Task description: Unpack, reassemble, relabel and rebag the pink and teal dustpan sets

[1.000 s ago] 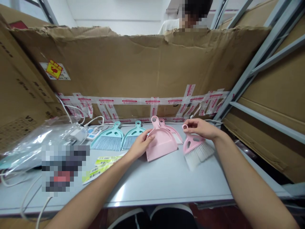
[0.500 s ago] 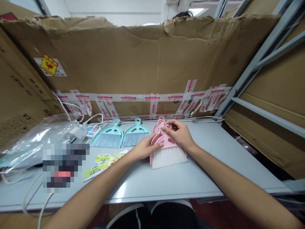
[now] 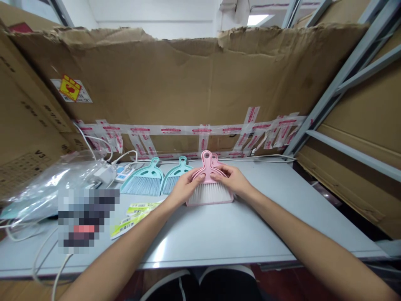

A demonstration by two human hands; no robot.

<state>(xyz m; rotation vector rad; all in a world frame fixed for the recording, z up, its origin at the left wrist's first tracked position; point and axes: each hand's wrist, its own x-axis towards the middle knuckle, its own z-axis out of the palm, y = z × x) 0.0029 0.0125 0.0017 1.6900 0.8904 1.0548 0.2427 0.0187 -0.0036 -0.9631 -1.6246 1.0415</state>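
Between both hands is a pink dustpan and brush set, its white bristles toward me and its looped handle pointing away. The brush lies in the pan, and the two handles line up. My left hand grips the left side with the thumb on top. On the right side, my right hand grips it the same way. Behind it shows the handle of another pink set, mostly hidden. Two turquoise dustpan and brush sets, one at far left and one partly behind my left hand, lie on the table.
Yellow-green printed cards lie left of my forearm. Clear plastic bags, white cables and a power strip sit further left. A tall cardboard sheet stands along the table's back edge; metal shelving rises at right.
The front pink brush has straightened and now sits within its pan, slightly left and further back. My right hand has moved from the handle down to the pan's right side.
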